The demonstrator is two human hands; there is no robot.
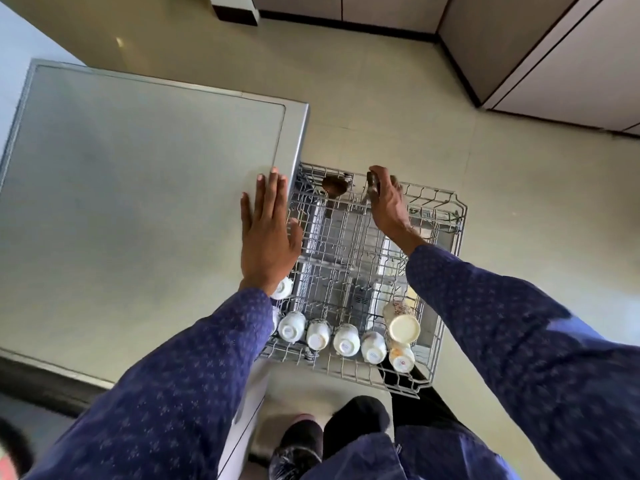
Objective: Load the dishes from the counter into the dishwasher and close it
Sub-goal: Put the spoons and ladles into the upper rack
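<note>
The dishwasher's wire rack [446, 216] is pulled out over the floor. Several white cups [346, 339] lie in a row along its near edge, with a taller cream mug [403, 325] beside them. A dark ladle [334, 187] rests at the rack's far left corner. My right hand [389, 206] is over the rack's far side, its fingers curled round a dark metal utensil [373, 183] whose lower part is hidden. My left hand [268, 233] lies flat, fingers straight, on the grey dishwasher top [138, 202] near its right edge.
Beige floor tiles [519, 202] surround the rack. Grey cabinets [554, 64] with dark plinths stand at the back and right. My feet in dark footwear [332, 431] are just below the rack's near edge. A dark strip borders the grey top on the near left.
</note>
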